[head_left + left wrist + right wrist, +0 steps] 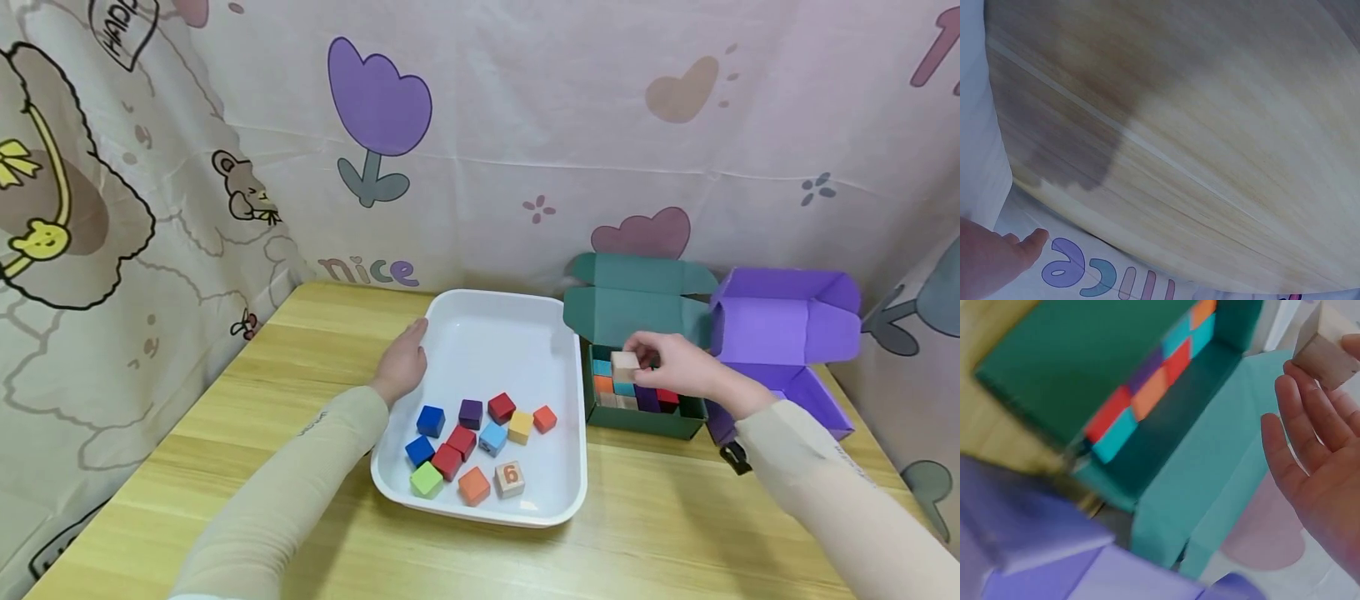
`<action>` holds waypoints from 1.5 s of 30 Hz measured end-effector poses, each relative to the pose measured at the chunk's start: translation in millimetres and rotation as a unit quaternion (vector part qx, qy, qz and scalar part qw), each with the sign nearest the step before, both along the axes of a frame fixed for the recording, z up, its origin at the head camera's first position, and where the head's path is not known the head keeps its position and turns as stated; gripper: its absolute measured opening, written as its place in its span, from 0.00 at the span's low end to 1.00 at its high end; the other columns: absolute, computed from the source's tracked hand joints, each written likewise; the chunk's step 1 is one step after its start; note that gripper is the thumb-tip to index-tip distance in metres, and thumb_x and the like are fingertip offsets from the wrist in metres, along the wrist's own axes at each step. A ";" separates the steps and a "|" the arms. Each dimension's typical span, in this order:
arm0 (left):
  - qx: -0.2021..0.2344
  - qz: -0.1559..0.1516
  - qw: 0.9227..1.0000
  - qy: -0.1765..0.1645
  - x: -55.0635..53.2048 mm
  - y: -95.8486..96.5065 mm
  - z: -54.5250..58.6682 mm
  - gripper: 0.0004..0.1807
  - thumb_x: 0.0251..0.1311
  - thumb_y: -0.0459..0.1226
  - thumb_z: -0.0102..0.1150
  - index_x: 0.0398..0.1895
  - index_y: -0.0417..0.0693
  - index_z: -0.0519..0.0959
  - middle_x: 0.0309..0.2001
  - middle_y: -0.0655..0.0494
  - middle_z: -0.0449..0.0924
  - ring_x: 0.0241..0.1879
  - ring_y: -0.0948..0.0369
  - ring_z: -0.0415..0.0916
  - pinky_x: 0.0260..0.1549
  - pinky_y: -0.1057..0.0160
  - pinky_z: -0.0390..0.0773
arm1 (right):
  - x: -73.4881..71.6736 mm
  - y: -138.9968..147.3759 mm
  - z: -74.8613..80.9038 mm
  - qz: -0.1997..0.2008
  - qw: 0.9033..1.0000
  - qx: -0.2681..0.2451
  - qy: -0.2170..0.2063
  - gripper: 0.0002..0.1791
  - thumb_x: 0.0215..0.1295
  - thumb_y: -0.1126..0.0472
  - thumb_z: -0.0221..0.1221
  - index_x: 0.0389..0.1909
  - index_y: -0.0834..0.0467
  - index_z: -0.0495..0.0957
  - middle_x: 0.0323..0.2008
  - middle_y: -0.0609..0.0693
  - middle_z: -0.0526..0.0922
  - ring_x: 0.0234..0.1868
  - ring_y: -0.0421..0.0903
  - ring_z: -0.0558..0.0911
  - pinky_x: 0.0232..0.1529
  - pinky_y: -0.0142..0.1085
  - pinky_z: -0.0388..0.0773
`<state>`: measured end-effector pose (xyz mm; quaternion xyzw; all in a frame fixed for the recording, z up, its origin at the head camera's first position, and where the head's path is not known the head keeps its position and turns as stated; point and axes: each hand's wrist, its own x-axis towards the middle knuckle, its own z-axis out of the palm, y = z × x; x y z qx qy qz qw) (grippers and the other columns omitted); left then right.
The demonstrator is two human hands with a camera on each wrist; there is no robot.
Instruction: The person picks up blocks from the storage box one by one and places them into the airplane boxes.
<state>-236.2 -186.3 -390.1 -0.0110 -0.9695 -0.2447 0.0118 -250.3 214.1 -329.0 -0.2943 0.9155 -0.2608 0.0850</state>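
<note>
Between its thumb and fingers my right hand (671,363) pinches a plain wooden cube (624,366), held above the green box (647,423). In the right wrist view the same wooden cube (1326,347) sits at the fingertips of the right hand (1329,437). Inside the green box lie colored cubes, with red, purple, orange and teal faces showing. My left hand (402,363) rests along the left rim of the white tray (495,333), fingers fairly straight. Several cubes lie loose in the tray's near half, among them a wooden cube with a 6 or 9 (510,479) and a lime cube (427,481).
Right of the green box stands an open purple box (825,408), its lid (787,325) raised. The green lid (637,312) also stands up at the back. A small black object (736,457) lies by the purple box. Behind the wooden table (315,333) hangs a printed cloth (487,125).
</note>
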 end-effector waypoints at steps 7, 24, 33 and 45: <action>0.007 0.008 1.000 -0.006 -0.2 -0.9 0.6 0.28 0.69 0.32 0.33 0.72 0.37 0.48 0.74 0.43 0.47 0.73 0.48 0.45 0.73 0.52 0.49 | 5.6 30.0 -9.2 -0.025 0.999 0.034 0.014 0.11 0.55 0.63 0.60 0.40 0.58 0.75 0.32 0.47 0.80 0.31 0.40 0.74 0.29 0.30 0.72; 0.004 0.008 1.000 -0.012 -0.7 -3.4 -0.8 0.29 0.69 0.31 0.34 0.72 0.37 0.48 0.74 0.43 0.47 0.73 0.47 0.45 0.73 0.51 0.49 | 8.6 53.2 -29.4 -0.031 0.984 0.153 0.086 0.10 0.44 0.59 0.63 0.31 0.53 0.77 0.28 0.43 0.80 0.30 0.41 0.76 0.37 0.45 0.74; 0.006 0.006 1.000 -0.007 -1.9 -1.3 -1.9 0.28 0.69 0.32 0.34 0.72 0.37 0.48 0.74 0.43 0.47 0.73 0.48 0.45 0.72 0.51 0.50 | 7.9 52.6 -32.5 -0.038 0.982 0.166 0.079 0.10 0.44 0.58 0.64 0.29 0.52 0.77 0.25 0.41 0.77 0.31 0.41 0.74 0.47 0.58 0.65; 0.006 0.007 1.000 -0.008 -2.8 -0.2 -0.6 0.28 0.69 0.32 0.34 0.72 0.37 0.48 0.73 0.42 0.48 0.73 0.48 0.45 0.73 0.51 0.49 | 1.1 54.0 -28.4 -0.009 0.987 0.160 0.031 0.08 0.47 0.61 0.66 0.30 0.51 0.80 0.23 0.37 0.79 0.28 0.36 0.74 0.46 0.59 0.64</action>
